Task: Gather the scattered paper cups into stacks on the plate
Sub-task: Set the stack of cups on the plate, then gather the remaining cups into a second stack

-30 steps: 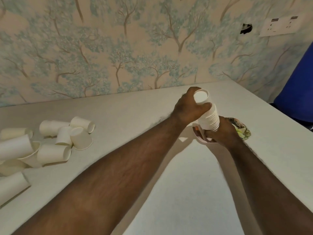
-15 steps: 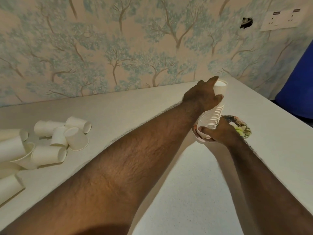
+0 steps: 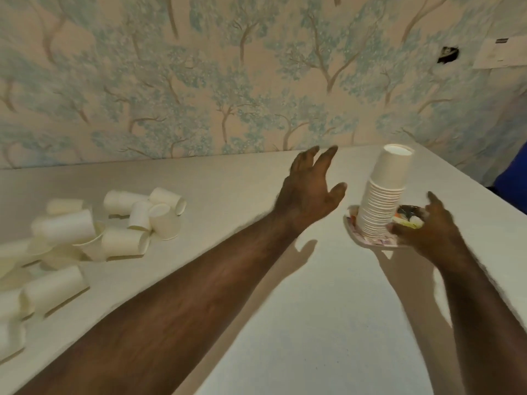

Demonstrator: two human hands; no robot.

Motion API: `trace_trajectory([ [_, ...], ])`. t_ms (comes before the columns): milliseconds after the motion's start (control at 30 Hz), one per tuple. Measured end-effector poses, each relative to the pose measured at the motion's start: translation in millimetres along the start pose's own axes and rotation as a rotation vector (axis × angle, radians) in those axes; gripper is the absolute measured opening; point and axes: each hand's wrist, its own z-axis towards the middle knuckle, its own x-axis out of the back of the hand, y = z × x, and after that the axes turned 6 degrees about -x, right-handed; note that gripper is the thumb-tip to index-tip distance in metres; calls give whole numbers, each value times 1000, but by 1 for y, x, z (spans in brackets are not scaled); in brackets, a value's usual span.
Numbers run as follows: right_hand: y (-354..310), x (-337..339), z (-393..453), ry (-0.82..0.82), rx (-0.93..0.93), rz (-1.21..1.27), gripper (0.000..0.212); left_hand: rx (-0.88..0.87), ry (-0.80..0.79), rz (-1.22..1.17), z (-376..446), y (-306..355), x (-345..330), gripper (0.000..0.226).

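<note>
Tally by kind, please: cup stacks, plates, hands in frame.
Cup stack: 1
Plate: 1
Hands: 2, left hand and right hand
Total: 4
The loose cups heaped at the left are too blurred to count.

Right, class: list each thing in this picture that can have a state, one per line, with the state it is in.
Stack of cups: upside down, leaning, standing on the plate, not held.
Plate: flat on the table.
Loose cups: scattered, most on their sides.
Left hand: open, fingers spread, clear of the stack.
Right hand: open, beside the stack at the plate.
</note>
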Motion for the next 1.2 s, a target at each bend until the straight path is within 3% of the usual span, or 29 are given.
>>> trace_trajectory([
  [167,-20,12,-21,220,160,74,87,184,-29,156,-89,-58,47,72],
  [267,17,-38,-22,241,199,-116,97,327,-40,343,-140,-90,81,73],
  [333,11,-93,-83,117,295,-244,74,439,-44,440,-173,-112,105,75],
  [433,-35,-147,-137,1,458,-272,64,532,-6,578,-220,-142,143,78],
  [567,-78,-210,-96,-104,392,-186,76,595,52,677,-269,-178,200,80],
  [667,-171,-215,-195,-174,532,-23,67,626,73,698,-299,-202,240,80],
  [800,-245,-230,-284,-287,613,36,67,737,78,656,-343,-241,284,77],
  [967,-277,-285,-363,-559,773,-25,66,885,53,479,-395,-277,315,70],
  [1100,-295,-305,-409,-717,996,-193,73,828,87,187,-422,-291,322,67],
  [1200,-305,-321,-432,-651,1189,-317,74,756,125,27,-432,-295,326,64],
])
